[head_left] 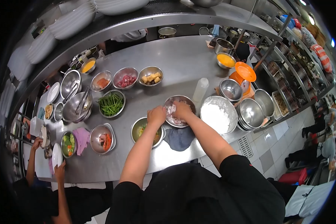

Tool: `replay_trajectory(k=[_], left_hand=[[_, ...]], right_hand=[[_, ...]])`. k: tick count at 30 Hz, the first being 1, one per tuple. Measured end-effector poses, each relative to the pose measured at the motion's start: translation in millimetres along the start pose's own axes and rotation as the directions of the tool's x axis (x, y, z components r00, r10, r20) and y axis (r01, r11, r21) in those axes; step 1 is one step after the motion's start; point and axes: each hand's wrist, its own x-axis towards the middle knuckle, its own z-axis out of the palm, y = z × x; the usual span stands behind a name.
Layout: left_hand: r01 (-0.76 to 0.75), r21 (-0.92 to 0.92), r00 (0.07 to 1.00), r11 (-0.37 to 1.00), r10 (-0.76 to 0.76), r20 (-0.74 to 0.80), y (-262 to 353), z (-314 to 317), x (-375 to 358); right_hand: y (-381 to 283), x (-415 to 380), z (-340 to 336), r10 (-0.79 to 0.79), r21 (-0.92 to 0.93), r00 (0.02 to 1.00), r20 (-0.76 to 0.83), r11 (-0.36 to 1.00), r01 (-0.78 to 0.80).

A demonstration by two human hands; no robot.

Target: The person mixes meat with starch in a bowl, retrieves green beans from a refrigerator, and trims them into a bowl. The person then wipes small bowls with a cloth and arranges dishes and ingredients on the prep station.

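Observation:
A steel bowl point(192, 106) in front of me holds pieces of what looks like flour-coated raw meat point(171, 109). My left hand point(156, 115) is closed at the bowl's left rim and seems to grip it; its fingertips are hidden. Inside the bowl, my right hand point(182, 110) has its fingers curled down among the coated pieces. To the right stands a large bowl of white flour point(216, 116). A dark blue cloth point(179, 139) lies just below the meat bowl. Under my left forearm sits a bowl with chopped vegetables point(134, 130), partly covered by the arm.
A squeeze bottle point(201, 89) stands behind the flour. Bowls of green beans point(111, 103), red meat point(126, 79) and yellow cubes point(151, 77) are farther left. Stacked empty bowls point(251, 113) stand right. At far left a co-worker's hand point(59, 170) holds a white plate point(57, 156). A shelf point(190, 16) hangs overhead.

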Motion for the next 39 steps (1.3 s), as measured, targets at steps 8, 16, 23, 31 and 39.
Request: replay_trajectory(k=[8, 16, 23, 31, 39], left_hand=[[0.099, -0.033, 0.995, 0.995, -0.1, -0.015, 9, -12, 5], [0.089, -0.018, 0.996, 0.996, -0.089, 0.022, 12, -9, 2], [0.083, -0.037, 0.996, 0.996, -0.084, -0.007, 0, -13, 6], [0.095, -0.019, 0.996, 0.995, -0.095, -0.002, 3, -17, 2], [0.125, -0.06, 0.992, 0.99, -0.126, -0.015, -1, -18, 1]], right_hand=[[-9, -21, 0, 0.081, 0.034, 0.997, -0.005, 0.996, -0.081], [2, 10, -12, 0.119, 0.11, 0.992, -0.048, 0.988, -0.113], [-3, 22, -18, -0.012, 0.071, 0.997, 0.077, 0.997, 0.007], [-25, 13, -1, 0.175, 0.124, 0.984, 0.032, 0.976, -0.177], [-15, 15, -57, -0.073, 0.041, 0.989, 0.129, 0.997, 0.068]])
